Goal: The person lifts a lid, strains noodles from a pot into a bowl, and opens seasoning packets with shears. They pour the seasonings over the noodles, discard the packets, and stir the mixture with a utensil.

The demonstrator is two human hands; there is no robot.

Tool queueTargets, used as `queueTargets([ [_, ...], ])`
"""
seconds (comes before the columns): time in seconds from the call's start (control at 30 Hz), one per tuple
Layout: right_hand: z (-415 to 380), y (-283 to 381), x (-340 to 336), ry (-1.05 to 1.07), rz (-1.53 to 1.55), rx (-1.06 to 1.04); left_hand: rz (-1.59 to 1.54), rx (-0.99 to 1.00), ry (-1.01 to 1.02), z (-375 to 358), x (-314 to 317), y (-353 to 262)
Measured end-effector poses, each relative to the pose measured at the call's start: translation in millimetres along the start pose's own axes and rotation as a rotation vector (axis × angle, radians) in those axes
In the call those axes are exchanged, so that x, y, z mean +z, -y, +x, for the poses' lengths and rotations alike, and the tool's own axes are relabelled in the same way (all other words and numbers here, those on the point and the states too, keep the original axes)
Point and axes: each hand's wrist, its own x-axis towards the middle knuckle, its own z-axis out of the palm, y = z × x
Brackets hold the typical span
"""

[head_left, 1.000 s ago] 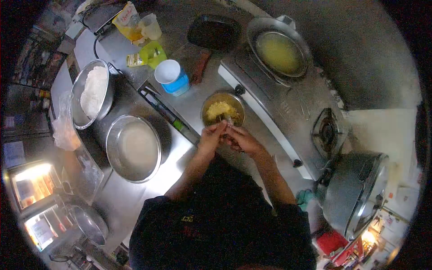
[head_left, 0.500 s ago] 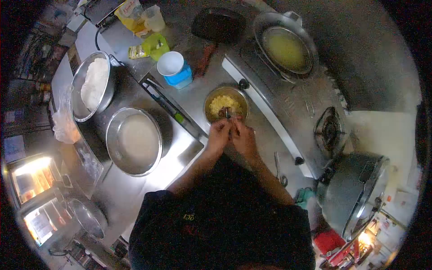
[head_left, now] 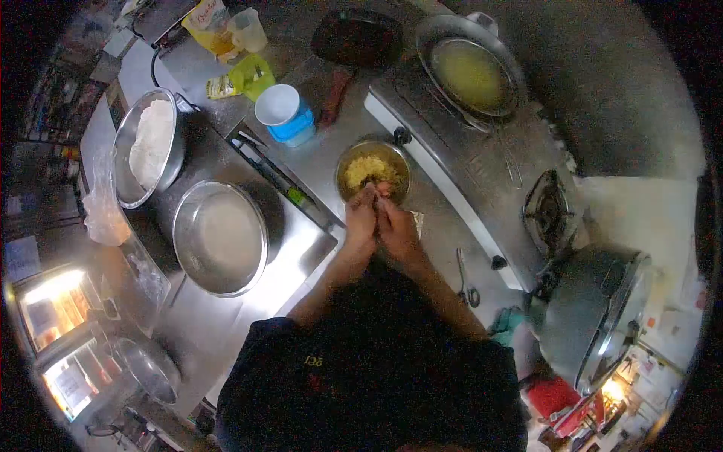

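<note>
A small metal bowl [head_left: 405,175] holds crumbly yellow food [head_left: 369,166] with a dark patch at its near side. My left hand [head_left: 361,220] and my right hand [head_left: 397,228] meet at the bowl's near rim. Both are closed, with the fingertips pressed together over the food. Whatever lies between the fingers is too small and blurred to name. A pale patterned piece [head_left: 418,220] shows beside my right hand, partly hidden by it.
To the left stand a metal bowl of white powder [head_left: 153,143] and another with pale contents [head_left: 230,237]. Blue and white cups [head_left: 282,113] sit beyond. On the right are a stove [head_left: 452,162], a pan of yellowish liquid [head_left: 473,75], scissors [head_left: 468,290] and a large pot [head_left: 591,316].
My hands have drawn closer together and tilted over the bowl's near side. The pale patterned piece beside my right hand shows more now. The whole view has shifted slightly.
</note>
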Motion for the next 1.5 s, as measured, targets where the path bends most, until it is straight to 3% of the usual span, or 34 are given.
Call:
queueTargets([
  [0.07, 0.6, -5.5, 2.5, 0.033, 0.315, 0.218, 0.093, -0.098, 0.068, -0.6, 0.8, -13.3],
  [0.1, 3.7, -0.5, -2.7, 0.029, 0.315, 0.218, 0.095, -0.099, 0.071, 0.8, -2.2, -18.7],
  [0.17, 12.1, 15.9, -21.4, 0.200, 0.929, 0.902, 0.140, -0.352, 0.120, 3.6, -9.9, -29.1],
  [0.3, 26.0, 3.1, -41.2, 0.422, 1.185, 0.992, 0.140, -0.411, 0.240, -22.4, 3.3, -60.6],
  [0.37, 23.6, -15.5, -35.3, 0.598, 1.412, 0.781, 0.123, -0.411, 0.175, -26.6, 9.1, -62.0],
  [0.47, 24.8, -24.7, -37.0, 0.723, 1.631, 0.733, 0.155, -0.354, 0.175, 2.3, -19.7, -25.7],
  [0.5, 28.1, -6.5, -41.1, 0.724, 1.629, 0.733, 0.153, -0.352, 0.175, 6.8, -25.7, -16.7],
  [0.57, 36.3, 45.9, -51.6, 0.363, 0.810, 0.885, 0.142, -0.235, 0.127, 10.7, -32.5, -5.8],
  [0.6, 33.1, 37.0, -49.9, 0.363, 0.809, 0.884, 0.142, -0.235, 0.129, 5.8, -25.1, -11.2],
  [0.67, 21.9, 5.4, -43.4, 0.408, 0.522, 0.569, 0.204, -0.140, 0.089, -9.5, -3.5, -27.2],
  [0.8, 22.6, -4.8, -44.6, 0.397, 0.544, 0.602, 0.180, -0.078, 0.206, -7.2, -11.4, -19.1],
  [0.87, 27.2, 2.6, -58.3, 0.488, 0.737, 0.832, 0.221, -0.296, 0.197, 0.7, -23.0, -17.8],
  [0.97, 20.7, -6.4, -55.8, 0.481, 0.934, 0.893, 0.154, -0.373, 0.294, -8.5, -16.6, -35.6],
  [1.07, 25.3, -3.2, -61.9, 0.635, 0.879, 0.816, 0.140, -0.416, 0.272, 4.1, -31.6, -23.6],
  [1.2, 18.4, 4.8, -51.3, 0.521, 0.640, 0.832, 0.167, -0.258, 0.161, -7.3, -11.9, -27.4],
  [1.27, -0.7, -42.3, -24.2, 0.246, 0.377, -0.006, 0.289, -0.192, 0.137, -8.6, -8.0, -30.3],
  [1.3, 1.3, -33.4, -28.6, 0.245, 0.378, -0.005, 0.290, -0.193, 0.137, -6.5, -9.3, -27.6],
  [1.37, 10.3, -2.3, -42.2, 0.360, 0.528, 0.485, 0.290, -0.166, 0.111, -1.5, -12.7, -19.8],
  [1.5, 13.0, -8.8, -39.7, 0.369, 0.661, 0.451, 0.221, -0.103, 0.057, -14.6, 1.8, -21.3],
])
